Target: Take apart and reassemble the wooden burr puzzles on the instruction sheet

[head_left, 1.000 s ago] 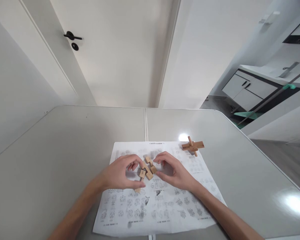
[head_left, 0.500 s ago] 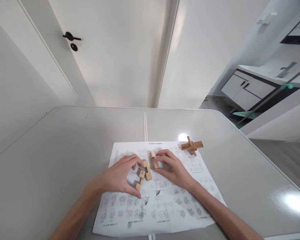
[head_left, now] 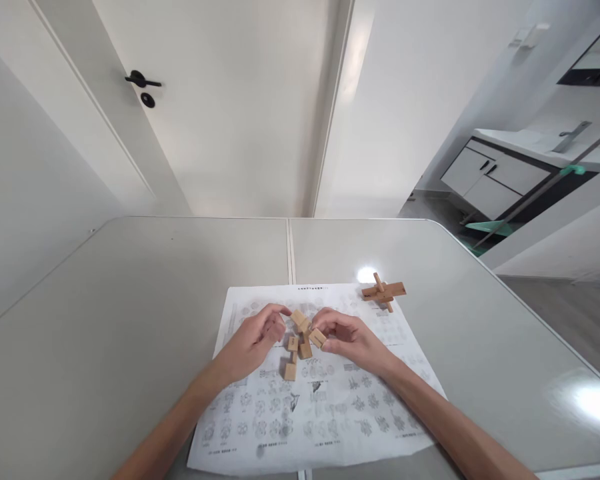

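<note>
Several notched wooden puzzle pieces (head_left: 296,347) lie in a loose cluster on a printed instruction sheet (head_left: 325,407). My right hand (head_left: 350,339) pinches one wooden piece (head_left: 317,337) at the cluster's right side. My left hand (head_left: 253,343) has its fingers curled, fingertips touching another wooden piece (head_left: 299,319) at the top of the cluster. A piece (head_left: 291,371) rests on the sheet just below. An assembled wooden cross puzzle (head_left: 384,292) sits at the sheet's far right corner.
The sheet lies on a grey table (head_left: 130,300) with a seam down its middle. A white door with a black handle (head_left: 143,81) stands behind. To the right are a cabinet (head_left: 485,183) and a green mop (head_left: 490,230).
My right hand brought its wooden piece back toward the cluster. My left hand let go of the lower pieces and moved up to the top piece.
</note>
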`<action>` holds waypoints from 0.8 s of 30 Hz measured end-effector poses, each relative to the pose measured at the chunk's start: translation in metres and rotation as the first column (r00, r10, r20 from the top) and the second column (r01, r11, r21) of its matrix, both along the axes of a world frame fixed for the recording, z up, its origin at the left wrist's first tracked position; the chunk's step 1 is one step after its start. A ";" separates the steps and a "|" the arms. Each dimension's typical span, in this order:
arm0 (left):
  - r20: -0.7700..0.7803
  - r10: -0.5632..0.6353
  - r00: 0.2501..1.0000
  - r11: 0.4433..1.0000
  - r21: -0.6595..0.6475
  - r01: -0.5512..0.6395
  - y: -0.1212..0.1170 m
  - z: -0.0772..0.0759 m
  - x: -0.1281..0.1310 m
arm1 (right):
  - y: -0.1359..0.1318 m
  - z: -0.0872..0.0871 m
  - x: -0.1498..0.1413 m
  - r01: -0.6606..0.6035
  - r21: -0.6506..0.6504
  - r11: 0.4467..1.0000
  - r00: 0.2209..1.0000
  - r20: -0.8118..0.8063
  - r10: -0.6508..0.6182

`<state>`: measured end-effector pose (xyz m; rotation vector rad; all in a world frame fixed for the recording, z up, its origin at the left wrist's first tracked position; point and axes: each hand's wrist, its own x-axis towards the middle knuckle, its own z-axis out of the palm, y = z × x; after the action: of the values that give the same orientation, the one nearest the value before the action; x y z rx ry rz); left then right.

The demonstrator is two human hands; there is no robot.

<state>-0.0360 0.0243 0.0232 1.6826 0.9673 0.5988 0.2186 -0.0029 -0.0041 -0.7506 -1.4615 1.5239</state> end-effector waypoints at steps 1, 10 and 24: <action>0.082 -0.033 0.996 0.997 -0.060 0.037 -0.002 -0.001 0.002 | 0.000 0.000 0.000 -0.036 0.012 0.999 0.999 0.002 0.036; 0.254 0.093 0.963 0.978 -0.203 -0.041 -0.004 0.001 0.017 | -0.007 0.005 -0.007 0.074 0.196 0.978 0.967 0.227 -0.118; 0.336 0.382 0.861 0.922 -0.198 -0.332 0.002 -0.008 0.018 | -0.018 0.009 -0.018 -0.280 0.618 0.735 0.733 0.632 -0.252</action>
<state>-0.0177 0.0261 0.0154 1.2137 1.0216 1.0357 0.2005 -0.0204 0.0054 -0.8623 -2.4000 0.5514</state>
